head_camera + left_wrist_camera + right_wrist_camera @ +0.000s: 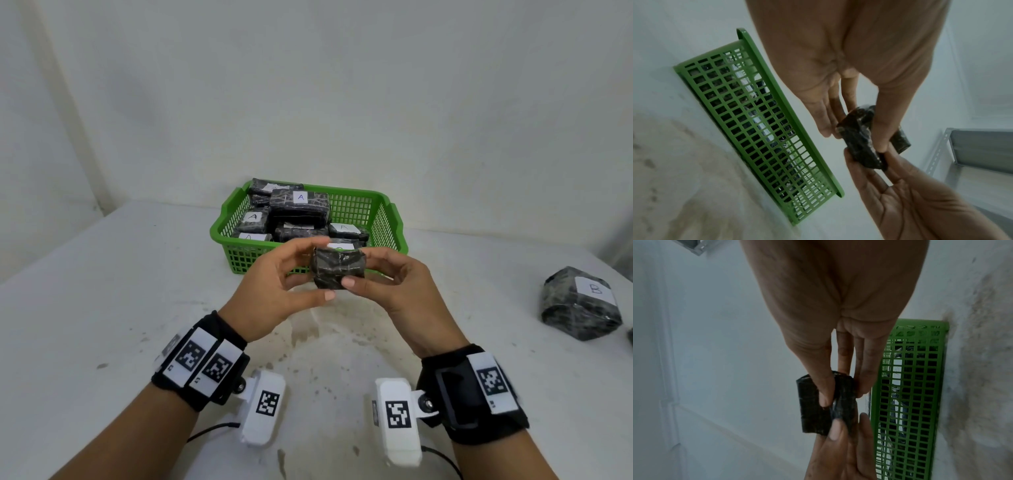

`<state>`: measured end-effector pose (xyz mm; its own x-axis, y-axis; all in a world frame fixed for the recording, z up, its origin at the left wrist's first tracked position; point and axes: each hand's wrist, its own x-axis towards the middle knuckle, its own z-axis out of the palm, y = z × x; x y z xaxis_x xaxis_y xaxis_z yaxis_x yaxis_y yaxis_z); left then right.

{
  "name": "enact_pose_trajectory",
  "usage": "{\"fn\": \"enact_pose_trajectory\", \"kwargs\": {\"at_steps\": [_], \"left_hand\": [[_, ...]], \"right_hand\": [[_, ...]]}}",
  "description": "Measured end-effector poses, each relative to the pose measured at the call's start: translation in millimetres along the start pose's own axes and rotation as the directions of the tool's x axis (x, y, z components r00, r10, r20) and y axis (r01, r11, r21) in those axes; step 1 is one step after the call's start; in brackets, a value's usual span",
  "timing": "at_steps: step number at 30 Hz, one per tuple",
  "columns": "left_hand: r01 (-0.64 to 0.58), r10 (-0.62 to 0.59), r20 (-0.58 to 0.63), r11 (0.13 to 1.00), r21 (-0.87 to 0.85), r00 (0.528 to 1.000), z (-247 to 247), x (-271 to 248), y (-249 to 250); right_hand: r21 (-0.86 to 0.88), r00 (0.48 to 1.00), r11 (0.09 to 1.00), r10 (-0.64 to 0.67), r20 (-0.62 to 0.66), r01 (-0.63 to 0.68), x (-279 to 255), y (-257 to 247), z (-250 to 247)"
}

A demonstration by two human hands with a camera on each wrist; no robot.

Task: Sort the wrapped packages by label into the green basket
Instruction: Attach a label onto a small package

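Both hands hold one small black wrapped package (337,270) above the table, just in front of the green basket (383,219). My left hand (291,284) pinches its left end between thumb and fingers; my right hand (387,277) pinches its right end. No label shows on the side facing me. The same package (861,139) sits between both thumbs in the left wrist view, and as the package (826,407) in the right wrist view. Inside the basket lie several black packages, the visible labels reading A (300,197).
A larger black package labelled B (582,303) lies on the white table at the right. Another dark object peeks in at the far right edge (630,334). A grey metal shelf frame (970,147) stands off to the right. The white wall is close behind the basket.
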<state>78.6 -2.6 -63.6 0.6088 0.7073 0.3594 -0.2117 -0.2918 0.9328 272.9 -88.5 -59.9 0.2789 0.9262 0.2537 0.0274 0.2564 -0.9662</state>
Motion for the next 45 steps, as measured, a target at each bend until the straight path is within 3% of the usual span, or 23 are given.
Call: {"fn": "enact_pose_trajectory", "kwargs": {"at_steps": [5,7,10,22,28,37,42,45], "left_hand": [[-0.025,0.028,-0.055,0.998,0.055,0.998,-1,0,-1],[-0.047,0.05,-0.038,0.996,0.074,0.998,-1,0,0],[-0.084,0.086,-0.021,0.992,0.096,0.996,-1,0,1],[-0.124,0.123,0.015,0.98,0.153,0.992,2,-1,2],[-0.129,0.129,-0.001,0.986,0.106,0.992,-4,0,4],[-0.135,0.133,0.027,0.986,0.094,0.991,-3,-1,5],[-0.01,0.01,0.098,1.0,0.008,0.995,-5,-3,10],[-0.031,0.03,0.012,0.998,0.051,0.999,-2,-2,10]], "right_hand": [[-0.034,0.99,0.997,0.077,0.122,-0.073,-1,-1,2],[0.037,0.979,0.99,0.129,0.157,-0.136,-1,-2,3],[0.115,0.979,0.979,0.151,0.135,-0.167,-1,-1,8],[0.047,0.983,0.984,0.171,0.066,-0.174,-1,3,13],[0.06,0.972,0.978,0.193,0.133,-0.202,0,-5,2],[0.022,0.99,0.991,0.131,0.056,-0.132,-1,-3,5],[-0.001,1.0,1.0,-0.001,-0.011,0.001,-1,-5,3],[-0.035,0.999,0.999,-0.018,0.038,0.02,-3,-7,5]]}}
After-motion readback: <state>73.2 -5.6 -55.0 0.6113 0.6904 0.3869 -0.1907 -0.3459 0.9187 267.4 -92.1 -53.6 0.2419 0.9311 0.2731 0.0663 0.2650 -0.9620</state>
